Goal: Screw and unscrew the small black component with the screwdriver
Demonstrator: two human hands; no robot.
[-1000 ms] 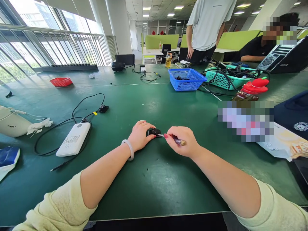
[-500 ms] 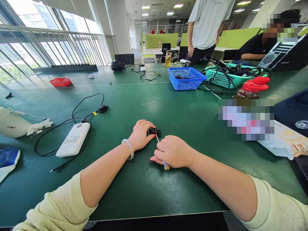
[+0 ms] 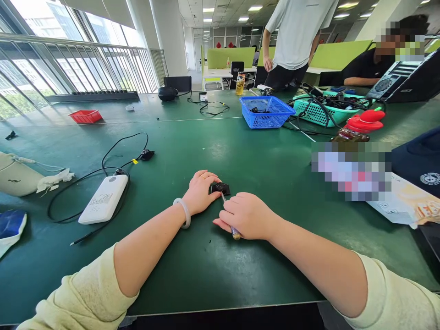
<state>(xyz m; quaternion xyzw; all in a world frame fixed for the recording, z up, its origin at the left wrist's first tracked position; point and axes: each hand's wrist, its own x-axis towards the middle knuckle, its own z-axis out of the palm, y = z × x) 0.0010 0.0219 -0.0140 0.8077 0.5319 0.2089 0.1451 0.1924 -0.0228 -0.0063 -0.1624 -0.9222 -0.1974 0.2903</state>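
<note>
A small black part (image 3: 222, 188) lies on the green table in front of me; its exact kind I cannot make out. My left hand (image 3: 202, 191) grips its left end between thumb and fingers, pressing it against the tabletop. My right hand (image 3: 244, 216) is closed around a screwdriver (image 3: 235, 233). Its handle end pokes out below my palm, and the thin metal shaft points up and left. The screwdriver's tip meets the near edge of the black part, close to my left thumb.
On the left, a white power bank (image 3: 103, 199) lies with a looped black cable. Farther off are a red tray (image 3: 85, 116), a blue basket (image 3: 267, 114) and a green basket (image 3: 311, 112) heaped with cables. A red-lidded jar (image 3: 357, 127) stands right. Two people are beyond the table.
Both my hands hold almost the same pose, with the screwdriver barely shifted left. The standing person's arm has bent, bringing the hand toward the waist.
</note>
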